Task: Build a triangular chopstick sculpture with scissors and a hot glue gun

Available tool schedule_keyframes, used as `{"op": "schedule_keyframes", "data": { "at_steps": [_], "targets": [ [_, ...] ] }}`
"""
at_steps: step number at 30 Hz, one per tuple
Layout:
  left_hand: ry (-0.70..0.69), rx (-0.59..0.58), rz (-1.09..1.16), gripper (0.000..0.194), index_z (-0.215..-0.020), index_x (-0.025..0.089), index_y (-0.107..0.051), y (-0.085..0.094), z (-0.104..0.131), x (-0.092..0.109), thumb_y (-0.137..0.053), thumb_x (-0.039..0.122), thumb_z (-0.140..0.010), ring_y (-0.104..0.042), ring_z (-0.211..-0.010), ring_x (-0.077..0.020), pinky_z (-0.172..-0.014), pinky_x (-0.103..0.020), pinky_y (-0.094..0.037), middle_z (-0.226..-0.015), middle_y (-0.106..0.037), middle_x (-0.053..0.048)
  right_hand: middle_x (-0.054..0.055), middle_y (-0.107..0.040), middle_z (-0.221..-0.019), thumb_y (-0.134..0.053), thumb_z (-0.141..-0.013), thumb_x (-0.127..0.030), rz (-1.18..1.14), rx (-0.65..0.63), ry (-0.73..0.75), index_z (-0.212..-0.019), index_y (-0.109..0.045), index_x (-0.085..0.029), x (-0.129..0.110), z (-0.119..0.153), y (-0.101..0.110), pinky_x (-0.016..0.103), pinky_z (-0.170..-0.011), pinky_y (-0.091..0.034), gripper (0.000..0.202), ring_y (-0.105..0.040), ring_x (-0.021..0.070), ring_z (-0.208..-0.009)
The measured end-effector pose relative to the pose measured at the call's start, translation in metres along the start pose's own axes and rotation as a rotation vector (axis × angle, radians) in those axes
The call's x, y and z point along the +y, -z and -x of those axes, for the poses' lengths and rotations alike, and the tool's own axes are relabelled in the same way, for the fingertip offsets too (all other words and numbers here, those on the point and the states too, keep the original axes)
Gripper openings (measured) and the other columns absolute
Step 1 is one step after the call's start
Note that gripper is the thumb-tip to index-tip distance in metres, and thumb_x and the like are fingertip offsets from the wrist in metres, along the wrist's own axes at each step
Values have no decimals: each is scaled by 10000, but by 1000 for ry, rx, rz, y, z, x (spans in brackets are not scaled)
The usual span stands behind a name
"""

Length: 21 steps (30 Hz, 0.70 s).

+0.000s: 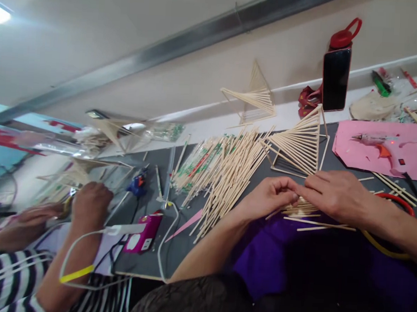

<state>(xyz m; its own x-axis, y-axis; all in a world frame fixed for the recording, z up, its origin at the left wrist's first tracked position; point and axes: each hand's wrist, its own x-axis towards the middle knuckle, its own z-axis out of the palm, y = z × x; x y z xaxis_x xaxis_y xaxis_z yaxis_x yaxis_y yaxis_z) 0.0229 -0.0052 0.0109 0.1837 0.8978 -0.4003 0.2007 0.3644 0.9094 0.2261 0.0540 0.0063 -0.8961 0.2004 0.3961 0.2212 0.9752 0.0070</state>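
Note:
My left hand [272, 196] and my right hand [332, 192] meet at the fingertips, low over the table's near edge. Fingers of both are pinched together; whatever is between them is too small or hidden to make out. Beneath them lie short wooden sticks [301, 210], with a few longer sticks [325, 226] nearer my body. Just behind my hands stands a twisted stick frame [300, 144]. A large heap of loose sticks [231, 176] lies left of it on the dark table [186, 241].
A glue gun [380, 139] rests on pink sheets [413, 157] at right. Behind are a phone [336, 79], a red-lidded bottle [341, 38] and another stick frame [256, 98]. At left, a person's hands [90, 201] work near a blue glue gun [137, 184] and pink box [143, 234].

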Motion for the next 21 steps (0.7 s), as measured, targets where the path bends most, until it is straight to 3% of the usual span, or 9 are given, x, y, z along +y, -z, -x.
{"op": "schedule_keyframes", "data": {
  "at_steps": [4,7,10,14,17,21],
  "targets": [
    [-37,56,-140,186,-757,171,-707,16,6,2,-705,357,-760,-551,-586,-110,-569,-227,-432,-643,-646,-5,55,-654,-766,-460,-913,-62,-29,-34,-96,-892,-670,-172,23,6,10,299,-554,-253,238,-529,157,-669],
    [-88,182,-252,178,-757,181,-737,32,14,3,-731,358,-747,-570,-590,-125,-569,-239,-446,-656,-677,-16,43,-641,-747,-433,-910,-59,-46,-80,-243,-847,-667,-191,34,7,16,301,-548,-227,276,-510,148,-656],
    [-166,338,-298,159,-775,197,-760,41,19,2,-739,353,-750,-571,-578,-126,-549,-238,-450,-669,-695,-20,34,-615,-701,-438,-917,-99,-93,-109,-297,-811,-669,-196,35,5,13,299,-537,-203,272,-483,142,-633],
    [-276,519,-248,124,-783,213,-770,41,17,5,-741,327,-745,-523,-498,-107,-467,-223,-419,-616,-677,-4,59,-657,-814,-468,-949,-181,-155,-39,-327,-816,-688,-185,29,0,5,301,-561,-220,257,-500,149,-704],
    [-335,555,-226,92,-782,218,-773,36,11,12,-752,295,-735,-491,-450,-87,-440,-216,-409,-593,-673,8,72,-667,-893,-484,-956,-217,-166,36,-338,-825,-704,-180,24,-7,3,301,-579,-233,259,-508,156,-756],
    [-470,644,-179,79,-796,223,-774,38,1,20,-750,284,-750,-468,-418,-66,-398,-195,-365,-582,-666,18,61,-650,-850,-459,-971,-235,-202,15,-358,-855,-692,-171,22,-18,3,289,-554,-218,268,-516,146,-721]
  ]
}}
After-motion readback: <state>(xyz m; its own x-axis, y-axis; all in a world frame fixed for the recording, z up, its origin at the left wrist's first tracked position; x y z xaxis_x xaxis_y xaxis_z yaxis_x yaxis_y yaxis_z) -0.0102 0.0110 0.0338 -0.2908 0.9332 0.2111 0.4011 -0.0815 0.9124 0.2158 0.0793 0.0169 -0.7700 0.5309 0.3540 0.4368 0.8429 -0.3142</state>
